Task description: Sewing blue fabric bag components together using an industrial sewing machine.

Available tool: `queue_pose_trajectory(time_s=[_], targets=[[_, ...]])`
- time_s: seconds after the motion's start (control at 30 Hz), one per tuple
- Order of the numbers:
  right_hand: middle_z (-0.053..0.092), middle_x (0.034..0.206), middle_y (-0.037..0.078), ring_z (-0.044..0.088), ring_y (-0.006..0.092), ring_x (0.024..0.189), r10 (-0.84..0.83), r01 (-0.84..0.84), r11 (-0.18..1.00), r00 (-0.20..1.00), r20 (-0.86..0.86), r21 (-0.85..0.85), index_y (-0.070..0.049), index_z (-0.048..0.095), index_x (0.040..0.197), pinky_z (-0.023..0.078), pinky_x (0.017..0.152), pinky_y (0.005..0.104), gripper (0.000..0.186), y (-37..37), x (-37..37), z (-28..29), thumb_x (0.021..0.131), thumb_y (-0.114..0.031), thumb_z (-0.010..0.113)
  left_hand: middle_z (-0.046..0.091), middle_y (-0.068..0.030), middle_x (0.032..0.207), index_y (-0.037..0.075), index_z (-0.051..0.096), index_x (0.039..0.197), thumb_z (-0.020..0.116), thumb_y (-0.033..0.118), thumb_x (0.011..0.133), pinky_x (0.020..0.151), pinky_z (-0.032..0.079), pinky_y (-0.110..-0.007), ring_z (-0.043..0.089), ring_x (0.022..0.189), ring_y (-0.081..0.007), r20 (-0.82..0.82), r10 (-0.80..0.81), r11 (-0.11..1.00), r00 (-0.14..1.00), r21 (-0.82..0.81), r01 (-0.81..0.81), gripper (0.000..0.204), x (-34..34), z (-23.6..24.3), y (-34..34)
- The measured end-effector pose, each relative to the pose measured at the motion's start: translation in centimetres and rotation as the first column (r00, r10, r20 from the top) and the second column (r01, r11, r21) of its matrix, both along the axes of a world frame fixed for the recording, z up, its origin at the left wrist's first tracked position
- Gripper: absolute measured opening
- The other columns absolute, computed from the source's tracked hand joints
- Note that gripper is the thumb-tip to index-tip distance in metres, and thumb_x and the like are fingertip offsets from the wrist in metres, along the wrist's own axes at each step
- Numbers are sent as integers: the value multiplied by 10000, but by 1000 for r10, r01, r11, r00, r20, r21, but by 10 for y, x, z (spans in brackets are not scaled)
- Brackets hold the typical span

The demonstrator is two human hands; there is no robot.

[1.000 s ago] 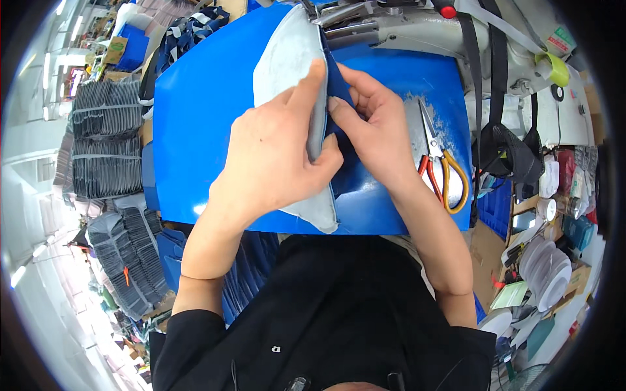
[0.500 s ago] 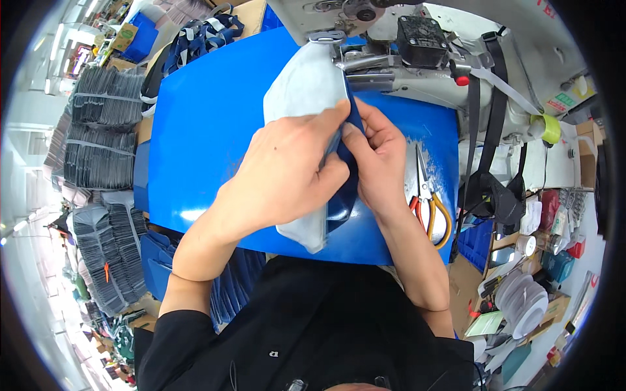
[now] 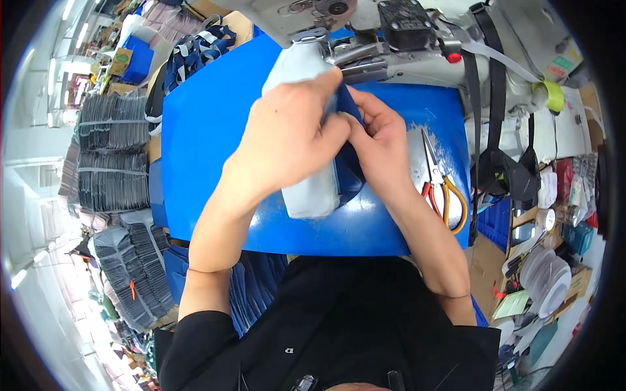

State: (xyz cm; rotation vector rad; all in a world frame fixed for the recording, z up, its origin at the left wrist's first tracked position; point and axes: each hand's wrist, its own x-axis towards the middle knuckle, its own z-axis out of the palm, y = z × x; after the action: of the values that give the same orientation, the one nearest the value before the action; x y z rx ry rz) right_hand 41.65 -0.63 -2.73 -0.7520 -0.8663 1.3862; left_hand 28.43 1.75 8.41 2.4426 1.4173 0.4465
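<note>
A pale grey-white fabric piece [image 3: 312, 195] with a dark navy layer [image 3: 350, 174] along its right side lies under the sewing machine's metal foot [image 3: 310, 36]. My left hand [image 3: 283, 140] rests across it, index finger stretched toward the seam edge and the other fingers curled with the thumb on the cloth. Opposite, my right hand [image 3: 383, 146] pinches the navy edge between thumb and fingers. The two hands almost meet at this edge. Most of the fabric's middle is hidden beneath my left hand.
Scissors [image 3: 438, 182] with red and yellow handles lie right of my right hand on the blue work surface [image 3: 208, 150]. The machine body [image 3: 417, 65] spans the far side. Black straps [image 3: 497, 98] hang at right. Bundled dark stacks [image 3: 114, 182] stand at left.
The fabric's near end has moved away from me toward the machine, and both hands have shifted slightly farther with it. The whole view has also shifted a little.
</note>
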Motion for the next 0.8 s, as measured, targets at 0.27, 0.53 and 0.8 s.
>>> queue_pose_trajectory(time_s=[0.27,0.53,0.8], targets=[[630,857,-52,550,11,777,57,-57,998,992,110,-2,37,645,1335,460,657,197,403,-33,23,11,944,-29,719,518,-197,1476,66,584,1429,916,180,608,1000,527,-444,577,1273,-394,237,-147,945,960,321,65,894,-19,-42,-62],[614,805,-27,591,60,687,192,-195,968,981,-32,-156,-20,651,1084,527,614,233,251,-48,29,11,870,-15,780,359,-235,1623,155,457,1564,892,67,603,1049,488,-478,542,1345,-417,221,-67,901,973,433,-36,1059,-33,-97,-86],[645,1151,38,616,103,896,-209,137,976,812,544,172,-19,598,1336,520,748,247,477,-49,28,-10,890,-44,766,506,-177,1547,219,685,1384,661,-75,788,1084,466,-453,552,1362,-379,37,-30,863,999,504,7,665,-57,-112,-96]])
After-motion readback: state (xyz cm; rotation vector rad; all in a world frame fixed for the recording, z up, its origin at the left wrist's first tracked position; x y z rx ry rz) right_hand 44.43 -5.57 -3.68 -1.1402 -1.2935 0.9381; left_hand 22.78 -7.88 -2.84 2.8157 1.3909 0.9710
